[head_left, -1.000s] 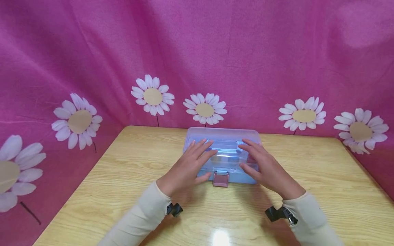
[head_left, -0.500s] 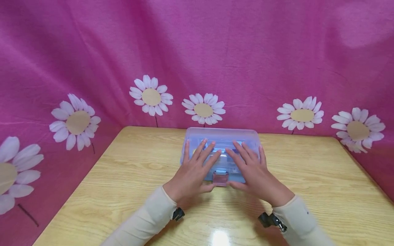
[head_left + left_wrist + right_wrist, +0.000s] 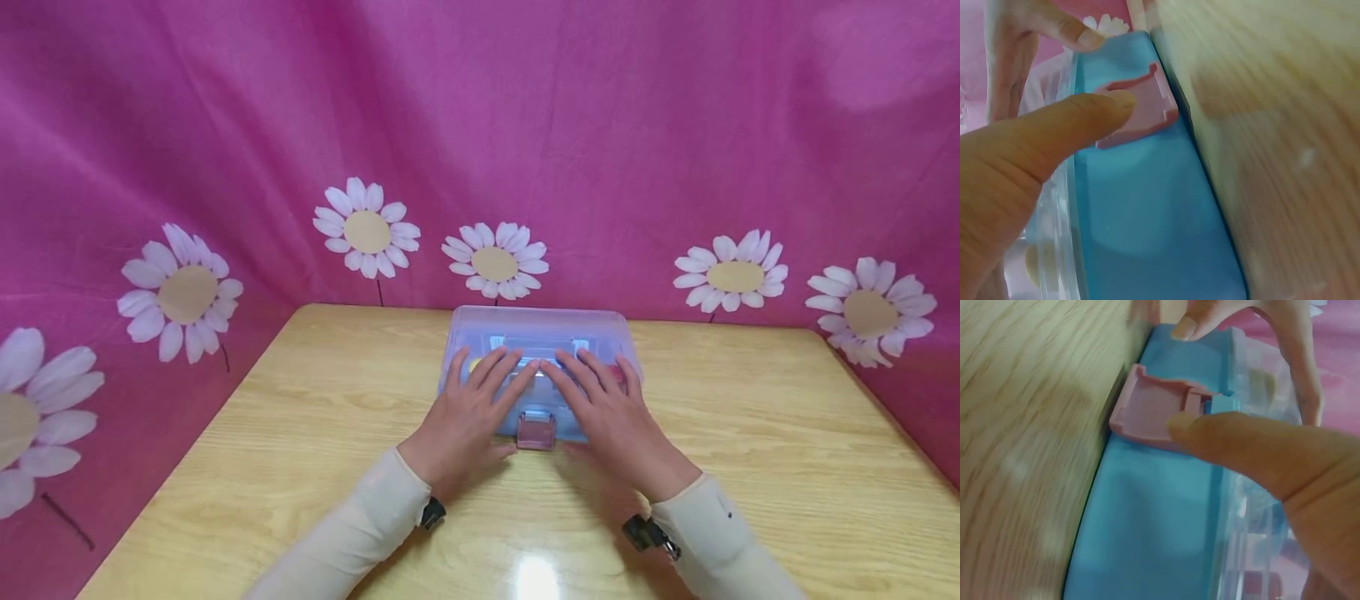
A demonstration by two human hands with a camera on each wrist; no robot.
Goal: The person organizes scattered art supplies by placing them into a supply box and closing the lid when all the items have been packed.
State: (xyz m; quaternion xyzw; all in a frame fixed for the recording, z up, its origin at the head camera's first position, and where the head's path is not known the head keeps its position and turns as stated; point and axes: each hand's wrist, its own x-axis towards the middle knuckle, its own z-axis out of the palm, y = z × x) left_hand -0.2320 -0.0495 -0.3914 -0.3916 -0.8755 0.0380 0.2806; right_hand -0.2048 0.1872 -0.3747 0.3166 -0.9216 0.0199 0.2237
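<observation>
A plastic storage box with a see-through lid (image 3: 540, 320) and a blue body (image 3: 1141, 206) stands on the table, its lid down. A pink latch (image 3: 536, 432) sits at the middle of its front. My left hand (image 3: 461, 425) lies over the left half of the lid, fingers spread and straight, with its thumb (image 3: 1094, 112) overlapping the latch in the left wrist view. Over the right half lies my right hand (image 3: 618, 429), fingers likewise spread; its thumb (image 3: 1222, 432) overlaps the latch in the right wrist view. The index fingertips nearly meet.
Under the box is a wooden table (image 3: 300, 433). Close behind its far edge hangs a pink cloth (image 3: 600, 150) with white daisies, which also runs along both sides. Something yellow (image 3: 474, 365) and something red (image 3: 617, 374) show through the lid.
Both hands have come down and inward onto the lid, the right one moving left. Their thumbs have moved to the front by the latch. The box has stayed in place.
</observation>
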